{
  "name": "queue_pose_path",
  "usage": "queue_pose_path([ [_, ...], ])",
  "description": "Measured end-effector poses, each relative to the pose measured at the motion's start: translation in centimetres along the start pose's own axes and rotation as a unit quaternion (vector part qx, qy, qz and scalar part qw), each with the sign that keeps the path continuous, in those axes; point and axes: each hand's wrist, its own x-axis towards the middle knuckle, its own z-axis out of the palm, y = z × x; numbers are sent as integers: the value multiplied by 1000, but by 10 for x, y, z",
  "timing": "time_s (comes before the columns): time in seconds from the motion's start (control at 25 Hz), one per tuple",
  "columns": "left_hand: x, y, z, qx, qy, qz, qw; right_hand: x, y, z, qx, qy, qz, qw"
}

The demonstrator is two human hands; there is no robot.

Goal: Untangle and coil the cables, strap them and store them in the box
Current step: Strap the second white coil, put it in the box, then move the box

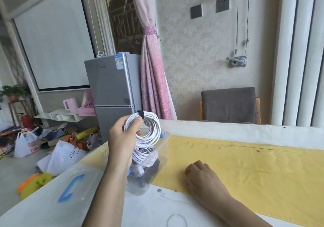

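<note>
Storing is the step in hand: the left hand (122,136) holds a coiled white flat cable (152,132), bound by a black strap (140,114), fingers (134,124) clasping it just above the clear plastic box (166,136). The right hand (201,176) rests loosely curled, holding nothing, on the yellow cloth (254,167). Next, likely: lower the coil in, then let go

Two hands: left hand (122,139) at 7 o'clock, right hand (199,176) at 5 o'clock. One white cable coil (150,130) with one black strap (140,114). More cable (142,155) lies in the one clear box (164,146), count unclear. One lid (70,186) at 8 o'clock, one yellow cloth (245,165), one chair (228,104) at 3 o'clock, one fridge (112,90), two wall plates (196,12) at 1 o'clock, two white bags (26,143) at 8 o'clock
</note>
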Motion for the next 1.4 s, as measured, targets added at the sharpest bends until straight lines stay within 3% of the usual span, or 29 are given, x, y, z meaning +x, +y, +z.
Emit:
queue_pose_path([
  [0.16,37,-8,6,144,3,13,990,2,-3,-1,-1,-7,-1,1000],
  [0.32,58,-37,21,245,-57,-115,961,3,-3,-2,-7,-11,8,1000],
  [0.4,65,-48,26,307,-62,-139,940,3,-2,-1,-5,-12,6,1000],
  [0.52,70,-46,16,412,-113,-178,886,2,-1,0,3,-16,7,1000],
  [0.6,67,-42,4,479,-203,-197,831,3,0,0,3,-15,6,1000],
  [0.68,63,-42,-3,552,-297,-135,768,4,-1,0,4,-16,5,1000],
  [0.72,61,-44,-2,571,-314,-87,753,4,0,0,3,-15,6,1000],
  [0.84,58,-56,3,561,-303,8,770,4,0,1,9,-13,9,1000],
  [1.0,56,-57,1,568,-254,49,781,4,2,2,17,-12,11,1000],
  [1.24,40,-37,-72,495,-90,97,859,-1,-4,0,36,-19,-30,999],
  [1.32,32,-38,-109,529,-64,48,845,-4,-9,-2,13,-33,-52,998],
  [1.4,26,-43,-144,605,-81,-56,790,-6,-14,-2,11,-38,-66,997],
])
